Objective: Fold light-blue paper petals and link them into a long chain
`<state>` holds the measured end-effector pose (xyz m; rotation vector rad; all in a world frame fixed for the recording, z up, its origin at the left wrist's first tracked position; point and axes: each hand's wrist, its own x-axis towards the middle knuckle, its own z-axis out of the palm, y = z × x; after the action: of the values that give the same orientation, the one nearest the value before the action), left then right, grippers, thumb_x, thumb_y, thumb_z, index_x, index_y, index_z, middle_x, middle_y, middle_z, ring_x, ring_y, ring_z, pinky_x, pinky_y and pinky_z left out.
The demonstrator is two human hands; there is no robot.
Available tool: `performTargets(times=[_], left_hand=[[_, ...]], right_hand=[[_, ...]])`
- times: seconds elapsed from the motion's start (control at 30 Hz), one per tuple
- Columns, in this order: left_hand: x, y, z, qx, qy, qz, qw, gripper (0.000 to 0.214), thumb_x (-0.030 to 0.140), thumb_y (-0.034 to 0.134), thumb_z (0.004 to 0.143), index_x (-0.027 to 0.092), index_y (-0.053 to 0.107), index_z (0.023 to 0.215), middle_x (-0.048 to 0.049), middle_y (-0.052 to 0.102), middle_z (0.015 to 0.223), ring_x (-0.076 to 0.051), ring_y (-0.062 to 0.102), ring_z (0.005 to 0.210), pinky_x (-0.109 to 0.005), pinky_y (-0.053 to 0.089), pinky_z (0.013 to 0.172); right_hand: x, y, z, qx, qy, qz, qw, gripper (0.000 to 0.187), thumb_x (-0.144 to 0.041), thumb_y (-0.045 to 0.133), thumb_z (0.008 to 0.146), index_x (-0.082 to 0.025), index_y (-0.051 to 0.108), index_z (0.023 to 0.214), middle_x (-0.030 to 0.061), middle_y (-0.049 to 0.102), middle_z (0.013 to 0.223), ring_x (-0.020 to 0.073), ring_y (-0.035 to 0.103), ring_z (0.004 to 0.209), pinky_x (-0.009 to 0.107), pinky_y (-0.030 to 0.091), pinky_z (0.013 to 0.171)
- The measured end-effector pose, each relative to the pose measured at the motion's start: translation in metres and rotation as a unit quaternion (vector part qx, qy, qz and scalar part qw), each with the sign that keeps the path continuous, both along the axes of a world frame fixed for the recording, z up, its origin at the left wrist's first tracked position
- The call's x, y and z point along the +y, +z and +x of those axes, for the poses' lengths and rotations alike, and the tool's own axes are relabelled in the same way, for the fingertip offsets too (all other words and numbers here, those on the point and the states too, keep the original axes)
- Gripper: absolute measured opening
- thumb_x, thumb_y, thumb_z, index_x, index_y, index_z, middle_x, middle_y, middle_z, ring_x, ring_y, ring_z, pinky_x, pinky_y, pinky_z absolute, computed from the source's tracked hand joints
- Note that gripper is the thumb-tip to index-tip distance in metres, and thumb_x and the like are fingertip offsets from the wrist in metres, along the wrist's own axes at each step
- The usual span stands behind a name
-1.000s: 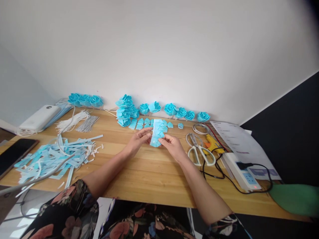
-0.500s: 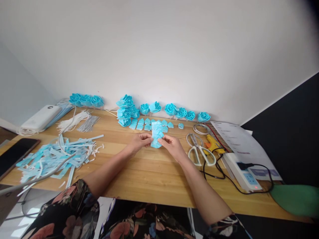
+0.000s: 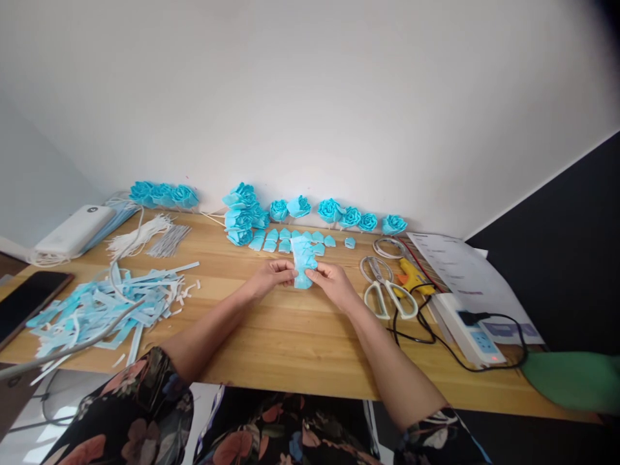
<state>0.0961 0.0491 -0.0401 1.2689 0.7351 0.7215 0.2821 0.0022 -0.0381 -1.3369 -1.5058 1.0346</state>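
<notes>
My left hand [image 3: 268,274] and my right hand [image 3: 333,281] meet over the middle of the wooden table [image 3: 290,336]. Both pinch a strip of light-blue petal pieces [image 3: 303,260] that stands up between their fingertips. Just behind it lies a row of loose blue petal pieces [image 3: 290,240]. Finished blue paper roses [image 3: 334,212] line the wall beyond.
A heap of blue and white cut strips [image 3: 106,307] lies at the left, with a dark phone [image 3: 26,298] and a white power bank [image 3: 72,231] further left. Scissors [image 3: 382,287], a yellow glue gun [image 3: 411,278], a black cable and a white power strip [image 3: 467,329] are at the right.
My left hand's fingers have closed from stretched out into a pinch on the strip. The strip has been gathered narrower between both hands.
</notes>
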Motion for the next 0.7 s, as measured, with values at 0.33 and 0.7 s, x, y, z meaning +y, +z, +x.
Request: performTargets(times=[0.33, 0.7], left_hand=[[-0.0003, 0.0006, 0.0003, 0.003, 0.026, 0.026, 0.999, 0.032, 0.044, 0.074, 0.066, 0.014, 0.063, 0.066, 0.0006, 0.060, 0.059, -0.009, 0.049, 0.054, -0.022, 0.039, 0.056], [0.0024, -0.0019, -0.0005, -0.008, 0.020, 0.020, 1.000, 0.029, 0.041, 0.073, 0.068, 0.014, 0.062, 0.065, 0.0008, 0.060, 0.060, -0.009, 0.050, 0.055, -0.022, 0.039, 0.059]], right_hand=[[-0.0028, 0.0065, -0.0013, 0.039, -0.009, 0.020, 0.999, 0.036, -0.050, 0.058, 0.079, -0.018, 0.054, 0.065, -0.0030, 0.043, 0.061, 0.0113, 0.039, 0.061, 0.023, 0.033, 0.056], [-0.0013, 0.0016, -0.0020, 0.006, -0.018, 0.057, 0.998, 0.037, -0.049, 0.050, 0.085, -0.019, 0.053, 0.063, -0.0022, 0.046, 0.061, 0.0132, 0.043, 0.061, 0.024, 0.035, 0.059]])
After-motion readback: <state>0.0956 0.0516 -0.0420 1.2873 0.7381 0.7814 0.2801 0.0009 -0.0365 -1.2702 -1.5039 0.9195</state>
